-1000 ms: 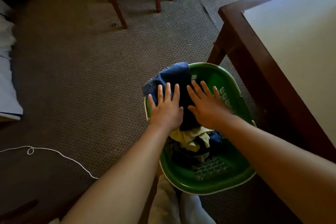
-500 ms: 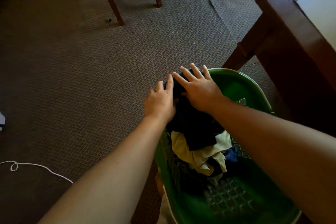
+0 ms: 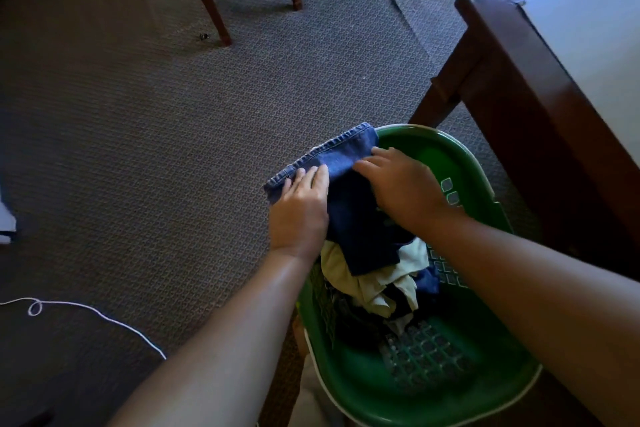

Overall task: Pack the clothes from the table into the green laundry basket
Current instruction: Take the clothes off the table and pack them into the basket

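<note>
The green laundry basket (image 3: 465, 166) stands on the carpet beside the table, right below me. Blue jeans (image 3: 346, 158) lie folded at its far left, their stitched hem raised over the rim. My left hand (image 3: 299, 210) holds the jeans' left end, fingers laid over the denim. The fingers of my right hand (image 3: 403, 191) are curled onto the fold at the jeans' right side. Under the jeans sit a cream garment (image 3: 349, 279) and several dark clothes. The basket's near right part shows its bare grid floor.
A dark wooden table (image 3: 512, 87) with a pale top stands at the right, its leg just behind the basket. Chair legs (image 3: 207, 0) rise at the far side of the carpet. A white cord (image 3: 90, 310) trails on the left floor. White cloth (image 3: 5, 222) shows at the left edge.
The jeans' hem has come up into view over the far rim, where half a second ago my hands covered it. My right hand's fingers have curled and drawn back.
</note>
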